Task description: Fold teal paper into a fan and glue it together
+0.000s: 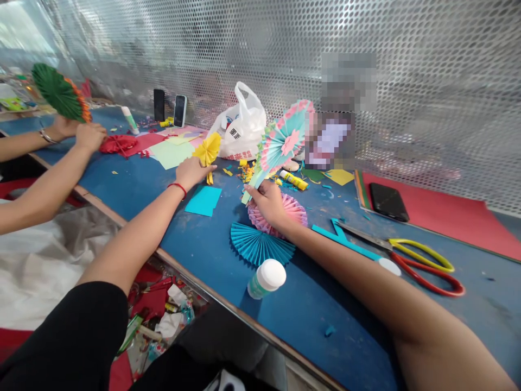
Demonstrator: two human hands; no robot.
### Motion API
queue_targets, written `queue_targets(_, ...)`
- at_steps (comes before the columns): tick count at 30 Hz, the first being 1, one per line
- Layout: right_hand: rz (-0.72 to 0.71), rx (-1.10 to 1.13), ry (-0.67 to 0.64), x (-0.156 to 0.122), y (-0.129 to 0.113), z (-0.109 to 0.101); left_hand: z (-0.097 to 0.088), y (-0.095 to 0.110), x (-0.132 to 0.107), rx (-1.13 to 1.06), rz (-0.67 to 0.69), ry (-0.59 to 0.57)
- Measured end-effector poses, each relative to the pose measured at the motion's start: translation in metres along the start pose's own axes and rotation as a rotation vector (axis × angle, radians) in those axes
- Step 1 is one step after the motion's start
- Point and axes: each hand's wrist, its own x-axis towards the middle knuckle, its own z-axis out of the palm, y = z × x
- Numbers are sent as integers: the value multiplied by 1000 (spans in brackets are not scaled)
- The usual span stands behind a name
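My left hand (192, 172) pinches a small yellow pleated paper fan (209, 149) over the table. In my right hand (266, 202) is the pale green handle of a larger paper fan (285, 142), tilted up, with light blue pleats and pink trim. Just below that hand lies a pink and purple pleated paper disc (296, 212), partly hidden by it. A blue pleated paper half-circle (260, 244) sits in front of the disc. Blue paper pieces (203, 201) lie below my left hand. A glue stick (266, 278) stands near the table's front edge.
Red-and-yellow-handled scissors (423, 263) and blue strips lie right. A black phone (388, 201) rests on red paper (443, 212). Behind are a plastic bag (242, 125), a yellow glue stick (293, 180) and scraps. At left, another person's hands (87, 133) hold a green fan (59, 92).
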Motion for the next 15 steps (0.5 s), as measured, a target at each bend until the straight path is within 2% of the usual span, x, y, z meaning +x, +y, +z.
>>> queue_targets(3, -11, -5, 30, 0, -2, 0, 4, -2, 2, 21, 17, -52)
queue_targets(6, -4, 6, 34, -1, -2, 0, 3, -2, 6, -103, -21, -39)
queue_targets(8, 3, 33, 23, -1, -2, 0, 0, 0, 9, -299, -70, 22)
queue_targets(12, -12, 54, 18, -3, -2, 1, -6, 13, 5, -872, -100, 206)
queue_targets(15, -35, 89, 33, -4, -4, 1, -9, 25, -2, -1242, -28, 199)
